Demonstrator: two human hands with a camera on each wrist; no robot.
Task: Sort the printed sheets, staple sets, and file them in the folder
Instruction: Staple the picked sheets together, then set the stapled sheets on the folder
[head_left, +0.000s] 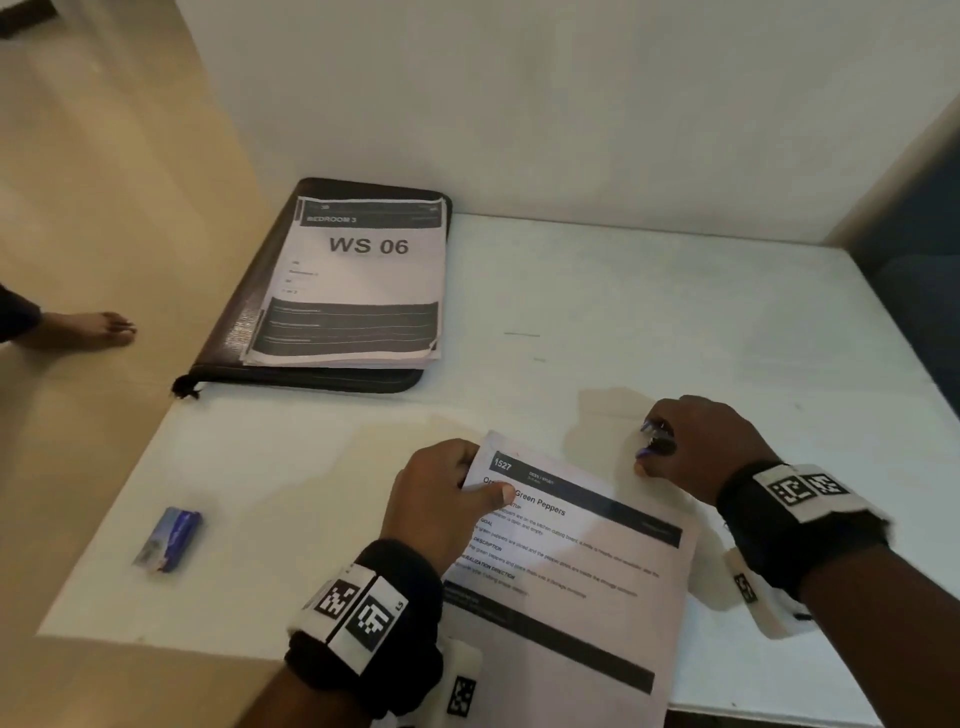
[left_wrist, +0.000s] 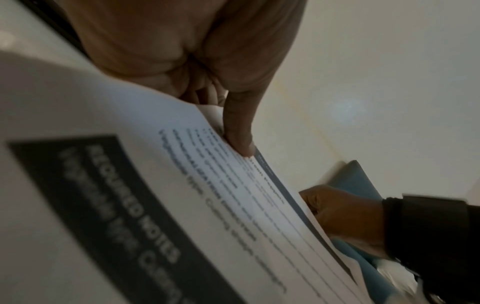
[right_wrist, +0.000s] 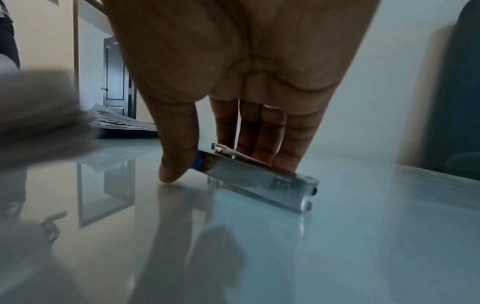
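Left hand (head_left: 441, 499) pinches top corner of printed set (head_left: 566, 561), sheets thin, floppy; support near corner. Right hand (head_left: 691, 447) fingers and thumb curl round small stapler (right_wrist: 257, 176) on surface (head_left: 675, 322), probably metal, rigid, slick. Folder (head_left: 249, 312) far left under stack.

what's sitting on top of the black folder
A stack of printed sheets, top page reading WS 06, lies on the black folder. The pages underneath are covered; only their edges show.

Head view down over table (head_left: 675, 322); wrist views close, low.
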